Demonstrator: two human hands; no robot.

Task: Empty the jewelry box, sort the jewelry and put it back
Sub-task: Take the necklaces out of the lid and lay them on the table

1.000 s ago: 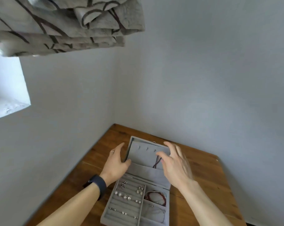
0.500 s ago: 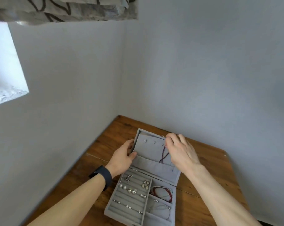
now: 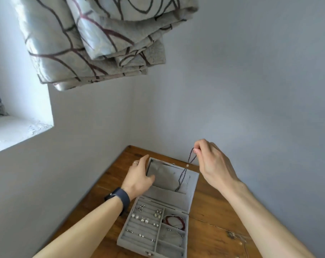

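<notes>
An open grey jewelry box (image 3: 173,200) lies on the wooden table (image 3: 210,211). Its lid stands up at the back. My left hand (image 3: 139,176) grips the lid's left edge. My right hand (image 3: 212,162) pinches the top of a dark beaded necklace (image 3: 185,171) and holds it above the lid, its lower end still hanging into the lid pocket. Several earrings (image 3: 146,219) sit in the ring rolls at the left of the tray. A red bracelet (image 3: 174,220) and a thin silver chain (image 3: 173,237) lie in the right compartments.
A small piece of jewelry (image 3: 232,235) lies loose on the table right of the box, beside my right forearm. Grey walls close the corner behind the table. A patterned folded curtain (image 3: 102,38) hangs overhead, and a window sill (image 3: 14,131) is at the left.
My right hand rose from the lid's hooks, pulling the dark necklace up off its hook. My left hand stayed on the lid's left edge.
</notes>
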